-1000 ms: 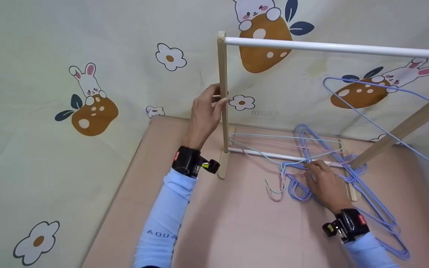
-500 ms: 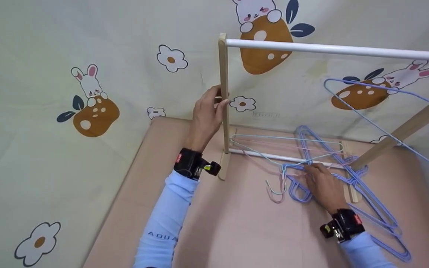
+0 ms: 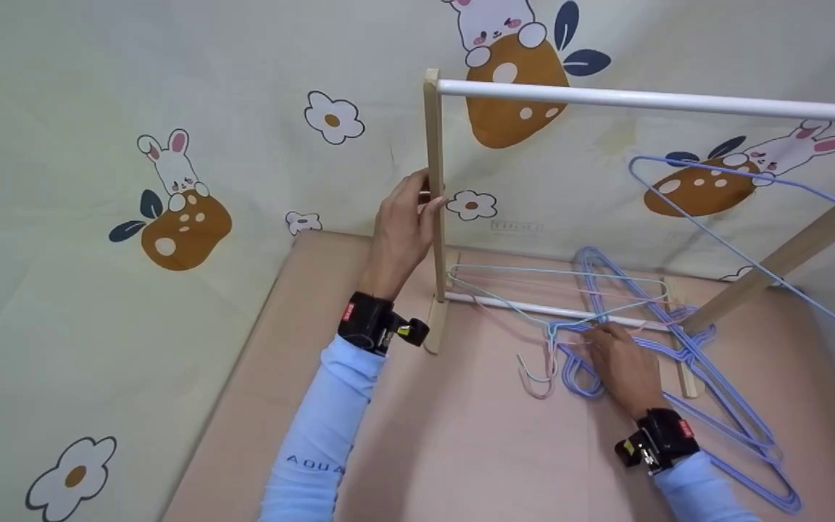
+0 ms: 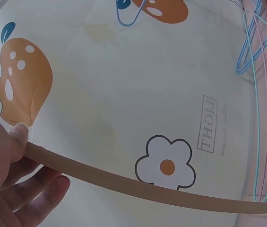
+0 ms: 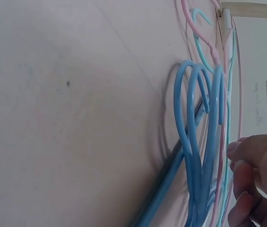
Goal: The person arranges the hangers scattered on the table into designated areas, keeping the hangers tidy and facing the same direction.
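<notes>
A wooden clothes rack stands on a pink board. My left hand (image 3: pixel 425 203) grips its upright post (image 3: pixel 433 138); in the left wrist view my thumb and fingers (image 4: pixel 15 142) wrap around that post (image 4: pixel 124 182). A pile of blue wire hangers (image 3: pixel 707 391) lies at the rack's foot, with a pink hanger (image 3: pixel 537 388) and a teal hanger (image 3: pixel 504 299) among them. My right hand (image 3: pixel 595 335) rests on the pile, its fingers (image 5: pixel 246 175) curled over the wires beside the blue hooks (image 5: pixel 197 137). Which wire they pinch is hidden.
The rack's white top rail (image 3: pixel 642 98) runs to the right, and one blue hanger (image 3: pixel 707 217) hangs from it. A slanted wooden leg (image 3: pixel 773 264) stands at the right. Cartoon-print cloth (image 3: pixel 171 217) walls in the back and left. The pink board (image 3: pixel 461 449) is bare near me.
My right hand has crept a little to the left along the hanger necks. The left hand stays on the post.
</notes>
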A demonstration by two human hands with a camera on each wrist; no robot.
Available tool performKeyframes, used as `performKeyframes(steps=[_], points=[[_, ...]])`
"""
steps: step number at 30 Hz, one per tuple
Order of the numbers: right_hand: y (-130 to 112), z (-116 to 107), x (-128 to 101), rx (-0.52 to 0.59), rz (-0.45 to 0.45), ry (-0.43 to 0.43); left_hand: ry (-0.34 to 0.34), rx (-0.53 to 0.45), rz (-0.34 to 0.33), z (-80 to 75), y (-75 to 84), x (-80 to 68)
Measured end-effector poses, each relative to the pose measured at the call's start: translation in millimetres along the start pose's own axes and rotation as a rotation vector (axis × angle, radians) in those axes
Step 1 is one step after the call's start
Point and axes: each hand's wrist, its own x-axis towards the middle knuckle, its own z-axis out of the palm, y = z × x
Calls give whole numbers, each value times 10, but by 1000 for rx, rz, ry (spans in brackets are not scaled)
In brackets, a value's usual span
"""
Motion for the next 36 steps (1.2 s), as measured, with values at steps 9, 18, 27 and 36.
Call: performKeyframes(steps=[9, 18, 27, 36], points=[[9, 68, -56, 26, 41, -73, -21, -68, -22, -8, -10, 2], [17, 128, -53, 25, 46, -74, -15, -78, -8, -35, -28, -5], [24, 157, -59, 35, 53, -27, -14, -81, 2, -32, -29, -5], [51, 145, -73, 23, 18, 47, -11, -80, -6, -4, -40, -1]])
